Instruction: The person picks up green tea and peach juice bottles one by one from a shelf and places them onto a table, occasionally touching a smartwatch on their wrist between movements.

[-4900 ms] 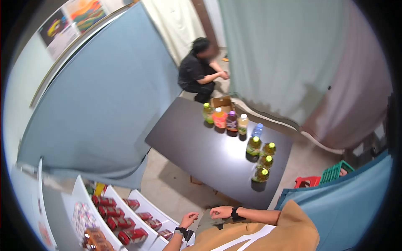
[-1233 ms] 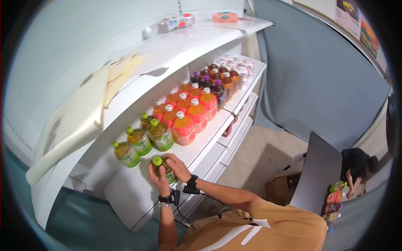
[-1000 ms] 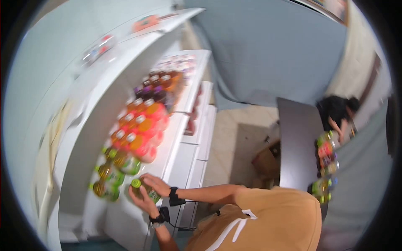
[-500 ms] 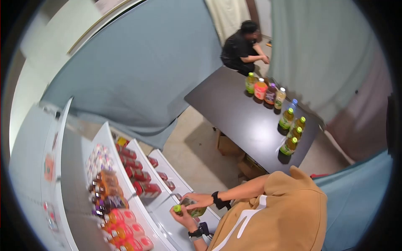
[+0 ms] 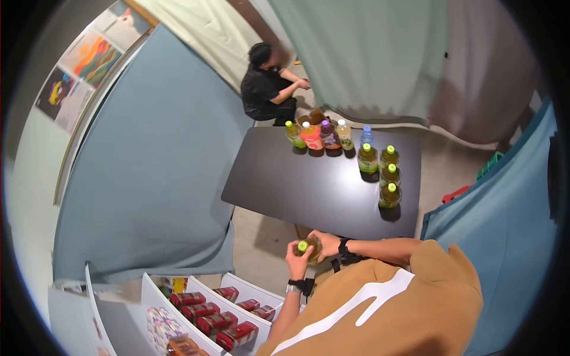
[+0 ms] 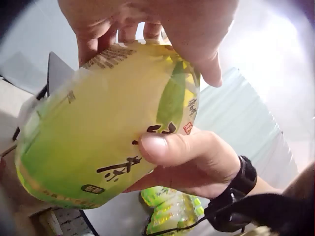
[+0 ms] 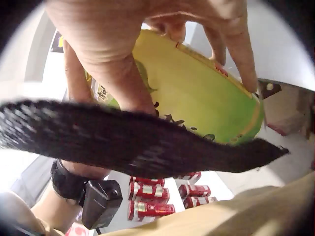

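A tea bottle with a lime-green cap and green label [image 5: 312,251] is held in front of my body, short of the table's near edge. My left hand [image 5: 296,258] grips its upper end near the cap. My right hand [image 5: 326,244] holds the body, with its thumb [image 6: 172,150] across the label in the left wrist view. The bottle looks tilted there. On the dark table [image 5: 279,190], several similar green-capped bottles [image 5: 389,197] stand at the right.
Along the table's far edge stand bottles, including a pink-labelled one [image 5: 311,137] and a blue-capped one [image 5: 367,137]. A person [image 5: 266,89] crouches beyond. White shelves [image 5: 155,296] with red packages [image 5: 236,336] are at lower left. A blue curtain [image 5: 504,255] hangs at right.
At first my hands were without a bottle. Then both held the tea bottle at the drinks shelf. Since then I have turned to the table, and the bottle has left the shelf with my hands.
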{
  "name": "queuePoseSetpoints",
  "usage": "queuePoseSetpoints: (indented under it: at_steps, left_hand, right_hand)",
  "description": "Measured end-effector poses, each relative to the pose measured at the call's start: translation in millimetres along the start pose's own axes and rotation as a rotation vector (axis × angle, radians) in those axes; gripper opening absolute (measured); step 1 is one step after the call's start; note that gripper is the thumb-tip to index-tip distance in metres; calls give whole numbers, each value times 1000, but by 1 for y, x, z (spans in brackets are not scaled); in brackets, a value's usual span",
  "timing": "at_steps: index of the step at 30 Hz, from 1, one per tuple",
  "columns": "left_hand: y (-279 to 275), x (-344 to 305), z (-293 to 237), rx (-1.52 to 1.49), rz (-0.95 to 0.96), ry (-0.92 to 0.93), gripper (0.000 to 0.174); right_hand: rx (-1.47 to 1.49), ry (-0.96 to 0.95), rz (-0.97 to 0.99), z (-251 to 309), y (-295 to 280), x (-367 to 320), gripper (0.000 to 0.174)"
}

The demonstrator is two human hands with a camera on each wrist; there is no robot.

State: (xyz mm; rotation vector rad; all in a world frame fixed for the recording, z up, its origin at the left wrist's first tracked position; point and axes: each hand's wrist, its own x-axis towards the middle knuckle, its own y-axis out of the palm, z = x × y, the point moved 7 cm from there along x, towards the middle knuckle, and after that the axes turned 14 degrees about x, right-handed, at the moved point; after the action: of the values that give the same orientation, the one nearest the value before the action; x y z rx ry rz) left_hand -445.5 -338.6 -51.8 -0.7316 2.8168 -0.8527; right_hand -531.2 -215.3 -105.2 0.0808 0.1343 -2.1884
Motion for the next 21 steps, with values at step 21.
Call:
queuePoseSetpoints:
  at_steps: [21]
  left_hand:
    - [189,22,-16,133,994,542,63]
  right_hand:
    - [114,247,-1034,-88,-48,-144,79]
